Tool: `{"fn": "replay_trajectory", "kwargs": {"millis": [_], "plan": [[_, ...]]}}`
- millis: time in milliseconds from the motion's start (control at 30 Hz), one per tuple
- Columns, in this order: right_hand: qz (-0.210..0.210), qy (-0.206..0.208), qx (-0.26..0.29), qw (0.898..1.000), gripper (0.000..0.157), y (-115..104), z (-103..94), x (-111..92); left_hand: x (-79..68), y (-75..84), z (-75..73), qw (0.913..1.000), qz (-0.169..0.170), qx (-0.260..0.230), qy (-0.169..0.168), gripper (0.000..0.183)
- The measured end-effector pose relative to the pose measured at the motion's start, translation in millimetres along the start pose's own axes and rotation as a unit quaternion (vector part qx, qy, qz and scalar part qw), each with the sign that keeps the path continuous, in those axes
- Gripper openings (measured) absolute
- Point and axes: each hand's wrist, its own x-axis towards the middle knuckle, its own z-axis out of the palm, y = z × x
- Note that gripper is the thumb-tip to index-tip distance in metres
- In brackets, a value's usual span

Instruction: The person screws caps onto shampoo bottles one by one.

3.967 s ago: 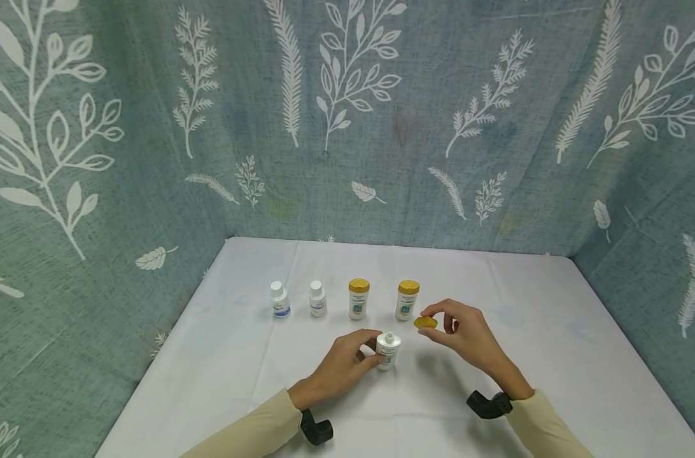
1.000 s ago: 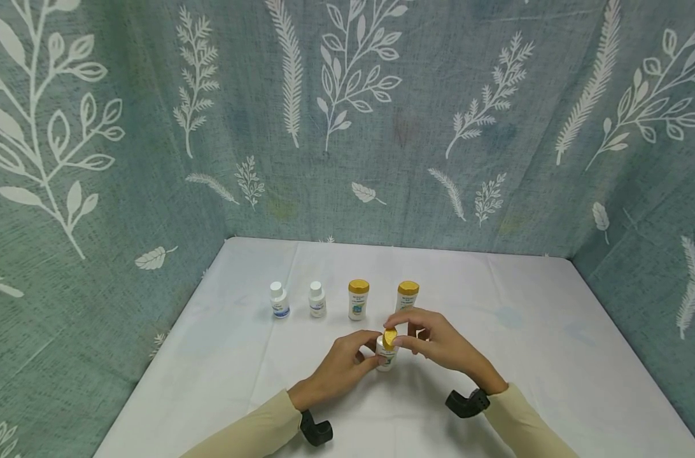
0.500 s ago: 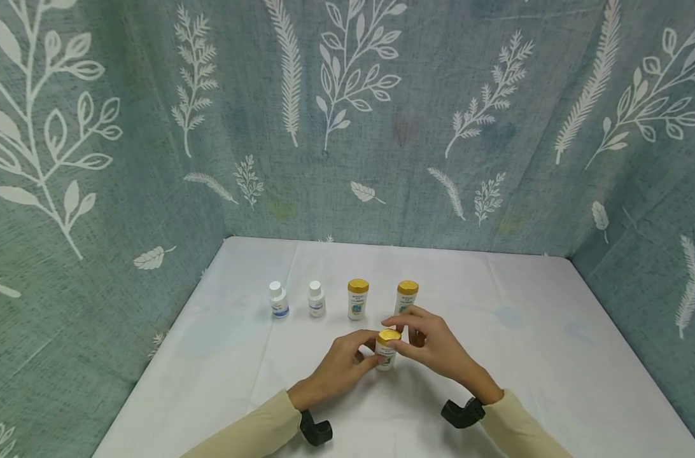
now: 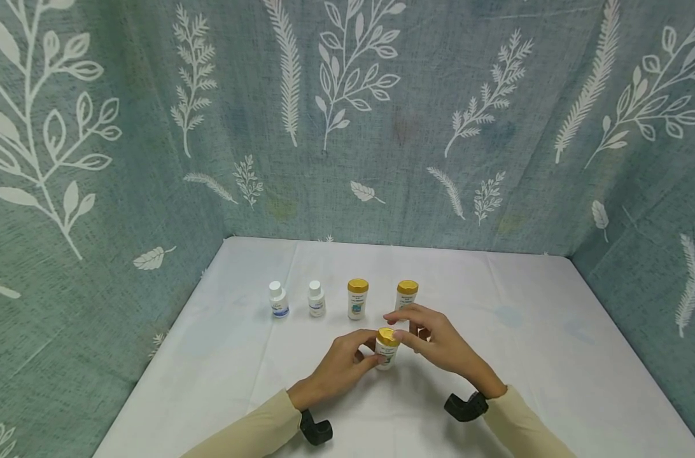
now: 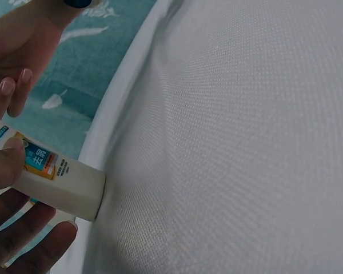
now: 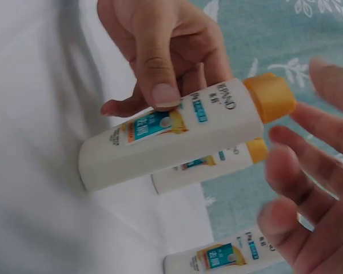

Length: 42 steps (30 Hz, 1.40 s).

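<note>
My left hand (image 4: 340, 364) grips a white shampoo bottle (image 4: 386, 357) with thumb and fingers, upright on the white table. In the left wrist view the thumb lies over the blue-and-orange label of the bottle (image 5: 74, 185). A yellow cap (image 6: 270, 98) sits on the bottle's top, straight in line with it. Around the cap, my right hand (image 4: 436, 337) has its fingers spread loosely; in the right wrist view its thumb and fingertips stand slightly off the cap. Behind it, a second yellow-capped bottle (image 4: 406, 299) is partly hidden by that hand.
Another yellow-capped bottle (image 4: 357, 300) stands in the back row. Left of it are two smaller bottles with white caps, a nearer one (image 4: 316, 300) and a leftmost one (image 4: 279, 300). Leaf-patterned green cloth (image 4: 336, 191) walls the table (image 4: 531, 305) at the back and sides.
My right hand brought the yellow cap from the right onto the open bottle; it was tilted, then straight. The fingers have now loosened from it. The left hand has kept its grip in place.
</note>
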Motion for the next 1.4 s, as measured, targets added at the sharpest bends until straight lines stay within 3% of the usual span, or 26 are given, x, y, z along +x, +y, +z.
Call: {"fn": "replay_trajectory", "kwargs": {"millis": [167,333,533,1067,1400], "plan": [[0.029,-0.041,0.058,0.997,0.031,-1,-4.1,2,1.1,0.5,-1.0,1.0000,0.007,0.000,0.006,0.040],[0.063,-0.086,0.117,0.987,0.033,1,-5.3,0,-0.7,-1.0,0.0,0.9999,0.012,0.000,0.006,0.039],[0.072,-0.111,0.135,0.982,0.034,3,-5.5,0,-1.8,-0.6,0.5,0.9999,0.011,-0.007,0.002,0.039],[0.036,-0.088,0.113,0.989,0.039,0,0.6,3,-1.6,-0.6,0.8,0.9999,0.010,-0.008,0.005,0.038],[-0.027,-0.020,0.046,0.998,0.035,-26,2.5,9,-0.7,-0.7,1.6,0.9999,0.015,-0.007,0.006,0.036]]}}
